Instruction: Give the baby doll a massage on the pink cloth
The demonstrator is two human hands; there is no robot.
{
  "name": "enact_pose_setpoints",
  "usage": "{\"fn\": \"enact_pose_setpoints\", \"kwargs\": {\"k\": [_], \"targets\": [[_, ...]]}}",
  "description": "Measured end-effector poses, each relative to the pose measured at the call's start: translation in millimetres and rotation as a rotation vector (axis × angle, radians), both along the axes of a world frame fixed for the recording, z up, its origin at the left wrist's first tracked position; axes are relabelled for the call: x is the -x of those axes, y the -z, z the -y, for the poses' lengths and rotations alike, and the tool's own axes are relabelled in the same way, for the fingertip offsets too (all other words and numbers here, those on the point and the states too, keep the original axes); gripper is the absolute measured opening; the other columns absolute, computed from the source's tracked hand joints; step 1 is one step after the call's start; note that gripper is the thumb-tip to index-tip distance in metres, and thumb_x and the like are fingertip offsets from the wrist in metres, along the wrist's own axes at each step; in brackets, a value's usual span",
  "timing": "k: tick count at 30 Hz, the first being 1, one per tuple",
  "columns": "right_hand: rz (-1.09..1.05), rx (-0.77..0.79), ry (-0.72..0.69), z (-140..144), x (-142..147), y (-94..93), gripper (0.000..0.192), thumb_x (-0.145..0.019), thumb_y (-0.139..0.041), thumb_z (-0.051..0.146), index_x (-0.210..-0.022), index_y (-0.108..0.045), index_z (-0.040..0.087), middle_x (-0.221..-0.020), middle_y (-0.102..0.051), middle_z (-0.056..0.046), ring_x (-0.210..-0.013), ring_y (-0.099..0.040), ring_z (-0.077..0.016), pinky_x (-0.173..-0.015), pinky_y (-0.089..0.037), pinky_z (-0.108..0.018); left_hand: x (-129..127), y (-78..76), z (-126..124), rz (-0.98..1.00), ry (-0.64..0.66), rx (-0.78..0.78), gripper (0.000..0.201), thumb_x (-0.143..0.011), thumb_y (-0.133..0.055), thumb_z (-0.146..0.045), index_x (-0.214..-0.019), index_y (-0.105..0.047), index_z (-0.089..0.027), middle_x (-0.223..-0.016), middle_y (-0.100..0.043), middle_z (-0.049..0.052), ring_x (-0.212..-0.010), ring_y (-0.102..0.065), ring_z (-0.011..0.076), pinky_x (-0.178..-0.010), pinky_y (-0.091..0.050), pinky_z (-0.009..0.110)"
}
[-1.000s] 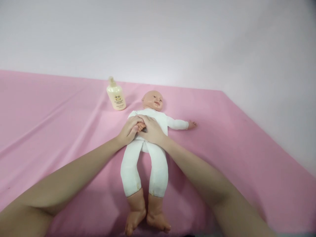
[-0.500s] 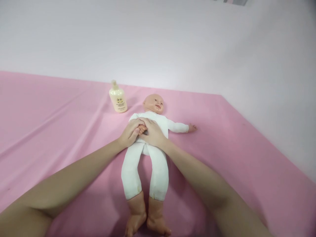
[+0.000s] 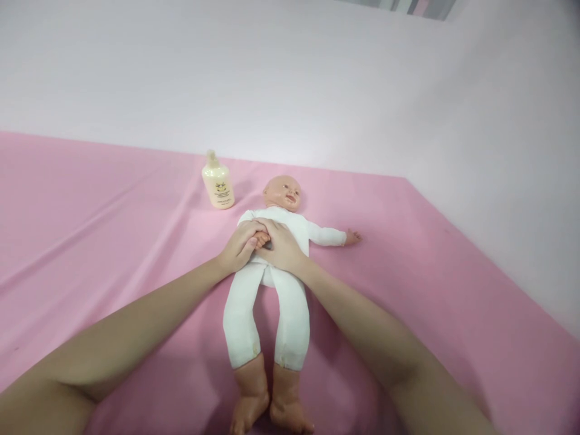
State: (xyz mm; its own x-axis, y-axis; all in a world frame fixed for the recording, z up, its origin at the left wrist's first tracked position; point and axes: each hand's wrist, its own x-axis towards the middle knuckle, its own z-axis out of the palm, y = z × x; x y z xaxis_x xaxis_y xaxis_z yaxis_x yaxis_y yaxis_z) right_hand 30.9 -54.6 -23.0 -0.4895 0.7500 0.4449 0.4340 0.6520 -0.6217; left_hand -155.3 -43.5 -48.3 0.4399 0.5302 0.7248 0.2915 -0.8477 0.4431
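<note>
The doll (image 3: 272, 260) wears a plain white suit over peach-tan plastic: head, hands and bare feet all that tone. At eleven o'clock from its head stands a pale cream-yellow bottle (image 3: 218, 188) with a small yellow-and-dark printed label. The surface (image 3: 90, 229) is covered in plain pink cloth. The wall (image 3: 290, 78) behind is pale lilac-white.

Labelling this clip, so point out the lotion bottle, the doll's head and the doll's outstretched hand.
lotion bottle (image 3: 218, 188), head view, on its label.
doll's head (image 3: 281, 193), head view, on the cheek.
doll's outstretched hand (image 3: 352, 236), head view, on the palm.
</note>
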Motion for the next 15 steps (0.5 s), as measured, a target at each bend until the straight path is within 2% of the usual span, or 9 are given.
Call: {"fn": "enact_pose_setpoints", "kwargs": {"k": [15], "targets": [[-0.001, -0.005, 0.003, -0.2, -0.2, -0.3, 0.055, -0.089, -0.073, 0.029, -0.140, -0.057, 0.018, -0.133, -0.072, -0.013, -0.120, -0.067, -0.0308, -0.112, -0.049, -0.048, 0.9, 1.0, -0.7, 0.000, 0.016, 0.008, 0.050, -0.114, -0.028, -0.053, -0.113, -0.065, -0.020, -0.104, -0.071, 0.012, -0.097, -0.064, 0.0272, -0.093, -0.049, 0.047]]}}
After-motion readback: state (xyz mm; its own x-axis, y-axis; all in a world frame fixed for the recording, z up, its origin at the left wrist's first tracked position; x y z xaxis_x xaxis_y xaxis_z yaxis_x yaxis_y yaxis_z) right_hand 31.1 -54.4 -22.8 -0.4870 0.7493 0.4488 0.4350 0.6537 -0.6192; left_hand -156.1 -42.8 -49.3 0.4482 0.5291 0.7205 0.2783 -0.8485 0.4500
